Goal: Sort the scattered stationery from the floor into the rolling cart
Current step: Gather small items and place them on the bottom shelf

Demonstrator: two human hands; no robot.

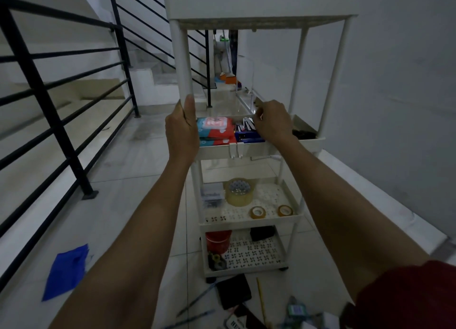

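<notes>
**Bare Forearms and One Dark Red Sleeve**

The person shows only two arms and a piece of clothing. The left hand [181, 128] and the right hand [272, 125] are both uncovered, and the left forearm [138, 230] and the right forearm [333, 193] behind them are bare along all their visible length. On the right arm, in the lower right corner, there is a dark red sleeve [407, 296]. Its cloth looks plain and soft, with a rounded edge, and the weak light makes the colour almost maroon. Just beside this edge lies a small dark patch [348, 315]; it is too dim to tell whether it belongs to the clothing.
</notes>
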